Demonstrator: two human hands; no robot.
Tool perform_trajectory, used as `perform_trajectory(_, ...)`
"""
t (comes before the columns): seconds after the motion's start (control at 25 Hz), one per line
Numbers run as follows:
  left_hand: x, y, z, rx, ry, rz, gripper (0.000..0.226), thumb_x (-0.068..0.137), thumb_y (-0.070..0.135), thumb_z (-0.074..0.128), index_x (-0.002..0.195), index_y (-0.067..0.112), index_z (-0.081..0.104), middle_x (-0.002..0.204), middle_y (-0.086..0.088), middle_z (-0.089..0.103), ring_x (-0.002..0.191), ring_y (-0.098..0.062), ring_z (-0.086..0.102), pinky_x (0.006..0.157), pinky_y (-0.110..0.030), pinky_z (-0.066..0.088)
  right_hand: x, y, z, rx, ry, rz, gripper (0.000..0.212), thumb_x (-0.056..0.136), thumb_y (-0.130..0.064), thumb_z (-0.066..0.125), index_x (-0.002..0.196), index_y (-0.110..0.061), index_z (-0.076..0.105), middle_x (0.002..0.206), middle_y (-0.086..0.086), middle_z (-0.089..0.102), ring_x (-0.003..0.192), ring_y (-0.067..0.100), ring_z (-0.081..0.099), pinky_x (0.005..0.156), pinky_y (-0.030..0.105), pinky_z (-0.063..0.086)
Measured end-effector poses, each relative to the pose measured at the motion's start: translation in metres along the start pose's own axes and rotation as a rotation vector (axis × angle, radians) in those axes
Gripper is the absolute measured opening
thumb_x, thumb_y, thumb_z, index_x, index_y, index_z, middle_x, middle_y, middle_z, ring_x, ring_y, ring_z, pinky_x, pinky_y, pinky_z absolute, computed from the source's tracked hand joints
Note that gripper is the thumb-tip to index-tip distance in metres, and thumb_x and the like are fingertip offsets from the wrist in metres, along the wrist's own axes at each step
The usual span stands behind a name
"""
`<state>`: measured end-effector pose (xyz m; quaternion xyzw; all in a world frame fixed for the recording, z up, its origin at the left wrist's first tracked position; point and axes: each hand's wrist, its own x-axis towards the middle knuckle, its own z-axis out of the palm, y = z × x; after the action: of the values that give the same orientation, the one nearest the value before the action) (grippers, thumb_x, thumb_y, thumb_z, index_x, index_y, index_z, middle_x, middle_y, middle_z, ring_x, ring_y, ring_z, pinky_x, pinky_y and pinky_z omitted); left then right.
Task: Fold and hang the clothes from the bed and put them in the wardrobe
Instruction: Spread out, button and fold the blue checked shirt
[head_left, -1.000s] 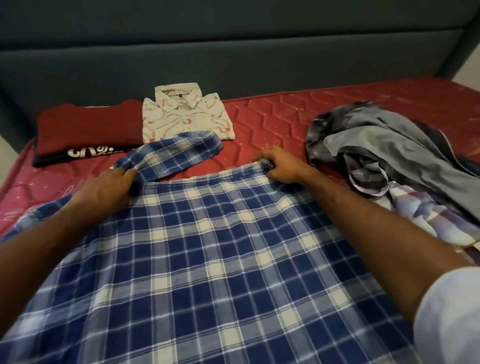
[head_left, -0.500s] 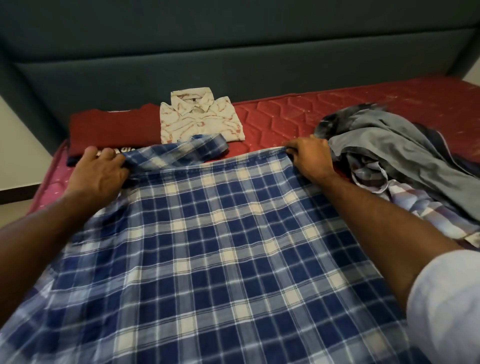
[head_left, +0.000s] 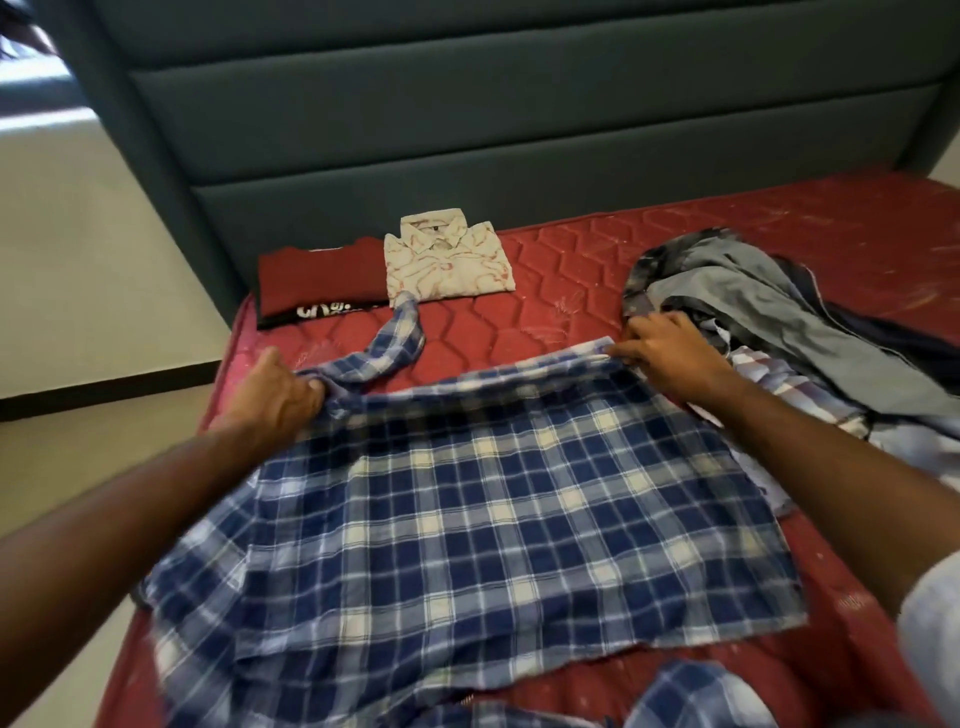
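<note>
The left hand (head_left: 283, 397), at left of centre in the frame, grips a bunched corner of the plaid shirt (head_left: 467, 519) where a sleeve (head_left: 397, 348) trails away toward the upper middle. The right hand (head_left: 670, 358), right of centre, pinches the shirt's far edge between curled fingers. Between the two hands that edge is stretched out across the bed (head_left: 571, 260), and the shirt lies spread flat in the lower half of the frame, back up as far as can be told. More plaid cloth shows at the bottom edge, partly cut off.

Beyond the hands, at upper middle, a folded cream shirt (head_left: 449, 267) sits with its collar up, touching a folded red garment (head_left: 317, 280) to its left; dark cloth with white lettering lies under the red one. These pieces look finished as far as folding goes. At the right of the frame a heap (head_left: 779, 312) of grey and striped clothes lies loose, just beside the right hand.

By this reckoning the task is in its early to middle part: a few garments folded, the plaid shirt only laid out and not yet folded, the heap untouched. No hanger or wardrobe shows, so hanging and putting away appear to remain.
</note>
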<state>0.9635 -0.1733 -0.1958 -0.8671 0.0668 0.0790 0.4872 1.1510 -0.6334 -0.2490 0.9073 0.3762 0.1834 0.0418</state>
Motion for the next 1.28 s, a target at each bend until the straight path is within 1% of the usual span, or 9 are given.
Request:
perform_trajectory(0.16,-0.012,0.042,-0.01,-0.092,-0.052,0.069,0.032,0.105,0.028,0.038,0.134,0.025,0.049,0.132,0.005,0.064,0.117,-0.018,0.064,0.094,-0.036,0.044,-0.032,-0.005,-0.004,-0.105,-0.121,-0.144,0.049,0.077,-0.018,0.08,0.124,-0.029,0.071,0.097,0.001,0.059,0.09,0.028,0.058,0.076,0.043,0.041)
perform_trajectory(0.36,-0.017,0.068,-0.022,-0.177,-0.217,0.235,0.038,0.102,0.03,0.044,0.138,0.021,0.05,0.132,-0.001,0.065,0.118,-0.021,0.065,0.09,-0.035,0.051,-0.048,-0.026,0.002,-0.119,-0.492,-0.186,0.052,0.092,-0.023,0.058,0.143,-0.029,0.052,0.14,-0.004,0.053,0.125,0.024,0.049,0.095,0.043,0.032)
perform_trajectory(0.48,-0.009,0.065,-0.031,-0.268,-0.249,0.268,0.044,0.103,0.048,0.037,0.127,0.02,0.061,0.125,-0.003,0.069,0.112,-0.021,0.067,0.087,-0.033,0.053,-0.043,-0.027,-0.001,0.297,-0.568,0.069,0.038,0.09,-0.027,0.061,0.128,-0.028,0.065,0.128,-0.006,0.063,0.117,0.019,0.057,0.102,0.045,0.043)
perform_trajectory(0.56,0.007,0.063,-0.041,-0.409,-0.127,0.263,0.05,0.105,0.053,0.03,0.116,0.02,0.065,0.117,-0.001,0.07,0.105,-0.019,0.068,0.084,-0.033,0.053,-0.034,-0.017,-0.003,0.709,-0.372,0.369,0.021,0.092,-0.013,0.06,0.106,-0.02,0.073,0.109,0.0,0.072,0.1,0.021,0.066,0.092,0.043,0.053)
perform_trajectory(0.68,0.048,0.077,-0.055,-0.63,0.178,0.196,0.035,0.103,0.043,0.041,0.123,0.02,0.058,0.12,0.001,0.063,0.104,-0.02,0.064,0.083,-0.036,0.053,-0.004,-0.003,0.004,0.639,-0.087,0.577,0.012,0.091,-0.015,0.061,0.101,-0.011,0.066,0.106,0.012,0.066,0.099,0.031,0.063,0.083,0.037,0.048)
perform_trajectory(0.84,0.106,0.124,-0.061,-0.81,0.289,0.072,0.065,0.091,0.064,0.029,0.132,0.019,0.052,0.124,-0.004,0.058,0.109,-0.028,0.057,0.087,-0.043,0.048,0.041,-0.004,0.028,0.693,-0.366,0.578,0.049,0.091,-0.049,0.069,0.129,-0.018,0.064,0.125,0.008,0.065,0.11,0.025,0.063,0.096,0.039,0.051)
perform_trajectory(1.04,0.163,0.141,-0.049,-1.181,0.325,0.078,0.061,0.087,0.084,0.031,0.102,0.026,0.047,0.093,0.009,0.051,0.084,-0.018,0.054,0.073,-0.04,0.044,0.083,-0.006,0.049,0.832,-0.616,0.506,0.011,0.093,-0.011,0.069,0.084,-0.01,0.064,0.064,0.0,0.06,0.041,0.002,0.054,0.047,0.019,0.043)
perform_trajectory(1.16,0.162,0.149,-0.034,-1.1,0.613,0.181,0.052,0.092,0.072,0.036,0.09,0.02,0.039,0.082,0.005,0.044,0.066,-0.023,0.051,0.058,-0.034,0.033,0.09,0.014,0.061,0.861,-0.466,0.782,0.012,0.088,-0.006,0.067,0.098,-0.004,0.071,0.076,0.01,0.064,0.05,0.013,0.059,0.047,0.023,0.047)
perform_trajectory(1.28,0.155,0.158,-0.025,-0.998,0.708,0.062,0.048,0.096,0.062,0.039,0.093,0.014,0.045,0.083,-0.003,0.045,0.066,-0.027,0.049,0.057,-0.037,0.033,0.071,0.04,0.071,0.619,-0.175,0.986,0.022,0.088,-0.017,0.06,0.104,-0.003,0.069,0.104,0.019,0.069,0.094,0.035,0.068,0.08,0.041,0.058)
